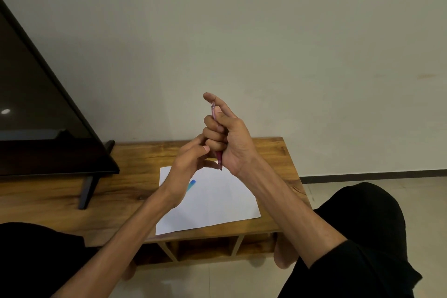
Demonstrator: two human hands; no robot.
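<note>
My right hand point(227, 135) grips a thin pink pen point(219, 158) upright above the table, tip pointing down, with the index finger stretched up along its top end. My left hand point(187, 169) is raised just left of it, fingers loosely curled and touching the right hand's lower fingers near the pen; whether it holds anything is hidden. Below both hands a white sheet of paper point(217, 203) lies on the wooden table point(135, 167). A small blue object point(191, 184) lies on the paper, partly hidden by my left wrist.
A dark television point(36, 116) on black legs stands on the left part of the table. The table has open compartments point(200, 248) under its front edge. A pale wall is behind, tiled floor to the right, and my knees in black clothing sit at both lower corners.
</note>
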